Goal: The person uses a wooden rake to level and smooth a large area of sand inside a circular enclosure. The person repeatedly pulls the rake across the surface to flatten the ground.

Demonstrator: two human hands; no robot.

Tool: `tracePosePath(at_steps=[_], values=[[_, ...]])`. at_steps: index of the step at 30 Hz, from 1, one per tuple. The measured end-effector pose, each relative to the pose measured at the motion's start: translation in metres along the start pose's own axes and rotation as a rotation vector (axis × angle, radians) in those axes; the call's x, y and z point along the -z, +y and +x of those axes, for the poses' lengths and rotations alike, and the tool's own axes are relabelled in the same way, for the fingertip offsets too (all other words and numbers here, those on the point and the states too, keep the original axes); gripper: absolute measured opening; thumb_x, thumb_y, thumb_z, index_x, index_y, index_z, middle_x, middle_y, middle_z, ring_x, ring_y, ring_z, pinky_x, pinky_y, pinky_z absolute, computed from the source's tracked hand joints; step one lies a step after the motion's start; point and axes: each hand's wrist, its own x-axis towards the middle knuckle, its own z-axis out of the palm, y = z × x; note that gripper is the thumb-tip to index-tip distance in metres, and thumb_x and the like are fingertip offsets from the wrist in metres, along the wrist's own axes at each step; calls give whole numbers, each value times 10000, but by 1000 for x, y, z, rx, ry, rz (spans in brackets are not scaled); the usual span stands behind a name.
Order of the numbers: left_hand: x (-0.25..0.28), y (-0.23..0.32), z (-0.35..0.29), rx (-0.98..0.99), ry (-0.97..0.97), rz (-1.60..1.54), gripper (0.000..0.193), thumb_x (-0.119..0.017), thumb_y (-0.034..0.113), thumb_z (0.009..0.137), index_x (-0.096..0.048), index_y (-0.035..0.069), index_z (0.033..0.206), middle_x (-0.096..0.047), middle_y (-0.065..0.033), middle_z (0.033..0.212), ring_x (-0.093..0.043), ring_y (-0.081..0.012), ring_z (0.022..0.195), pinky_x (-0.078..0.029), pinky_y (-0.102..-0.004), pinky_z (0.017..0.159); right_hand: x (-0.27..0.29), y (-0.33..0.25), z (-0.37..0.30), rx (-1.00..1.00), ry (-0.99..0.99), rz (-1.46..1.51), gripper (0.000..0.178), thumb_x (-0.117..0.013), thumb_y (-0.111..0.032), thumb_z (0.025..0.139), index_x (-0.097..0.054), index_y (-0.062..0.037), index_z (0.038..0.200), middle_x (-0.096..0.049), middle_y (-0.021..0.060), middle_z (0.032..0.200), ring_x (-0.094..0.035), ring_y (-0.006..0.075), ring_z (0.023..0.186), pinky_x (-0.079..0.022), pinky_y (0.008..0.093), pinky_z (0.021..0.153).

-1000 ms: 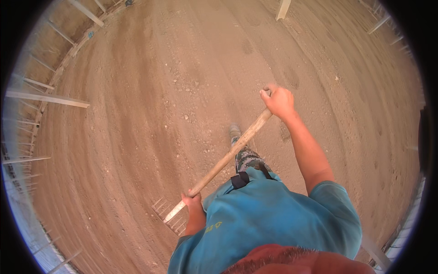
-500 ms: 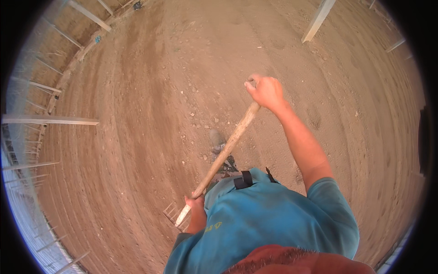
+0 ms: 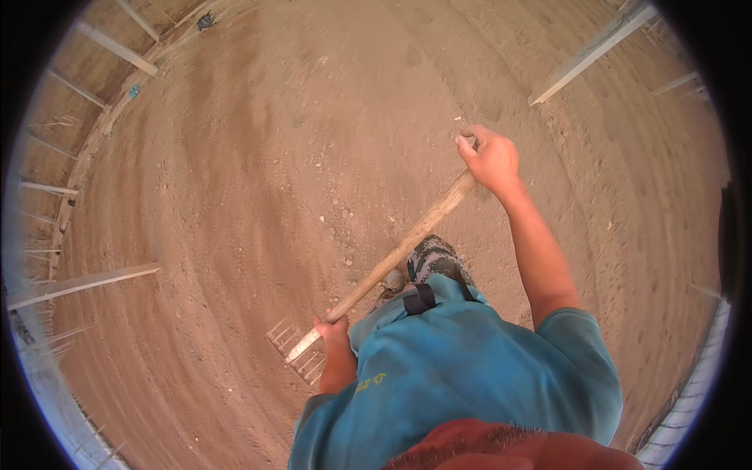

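A long-handled rake [image 3: 407,240] slants across in front of my body, its wooden handle running from upper right to lower left. My right hand [image 3: 493,160] is closed round the upper end of the handle, its thumb and forefinger curled. Lower down, my left hand [image 3: 335,330] grips the handle just above the pale socket. Beyond that hand, at the lower left, the toothed rake head [image 3: 291,359] shows, partly covered by my left forearm. I cannot tell whether the head touches the soil.
Loose brown soil [image 3: 258,196] with small stones and streaks spreads all round. Pale posts stand at the upper right [image 3: 591,56] and at the left [image 3: 86,287]. More slats [image 3: 117,48] line the left edge, near a dark clump [image 3: 206,21] and a small blue scrap [image 3: 135,92].
My right hand has shifted right, and the handle lies at a flatter slant. More of the rake head and of my camouflage trouser leg shows. The posts have shifted in the view.
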Motion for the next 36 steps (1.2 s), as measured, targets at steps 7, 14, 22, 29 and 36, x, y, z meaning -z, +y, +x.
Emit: tracePosePath(at_steps=[7, 14, 22, 29, 36], values=[[-275, -29, 74, 16, -130, 58, 658, -604, 609, 1076, -523, 6, 1327, -626, -139, 1075, -656, -343, 1094, -557, -593, 1110, -86, 5, 210, -121, 96, 57, 325, -776, -409, 984, -836, -122, 1124, -786, 147, 836, -784, 324, 792, -598, 447, 733], [-537, -30, 79, -79, -64, 48, 730, -598, 645, 1059, -487, 5, 1391, -603, -164, 1261, -626, -408, 1268, -547, -677, 1110, -179, -74, 485, -24, 36, 132, 314, -762, -416, 986, -840, -143, 1120, -803, 145, 879, -795, 335, 837, -619, 449, 764], [-808, -56, 128, -71, -1, 128, 854, -574, 692, 1057, -448, -30, 1494, -545, -187, 1443, -562, -438, 1377, -498, -699, 1148, -287, -158, 778, -10, -33, 103, 333, -733, -459, 994, -827, -165, 1120, -815, 144, 936, -797, 354, 868, -626, 494, 800], [-1132, -100, 202, -23, -43, 360, 905, -624, 647, 1040, -343, 32, 1642, -546, -205, 1467, -576, -421, 1374, -514, -675, 1124, -353, -163, 1001, -151, 55, 48, 302, -753, -418, 983, -829, -159, 1119, -801, 156, 874, -793, 369, 839, -625, 497, 757], [-1397, -178, 185, -41, -93, 387, 754, -636, 599, 1062, -448, 49, 1541, -626, -134, 1190, -644, -318, 1117, -581, -595, 1050, -380, -125, 1152, -348, 229, 51, 269, -769, -382, 963, -837, -136, 1052, -791, 153, 829, -785, 366, 787, -618, 474, 731]])
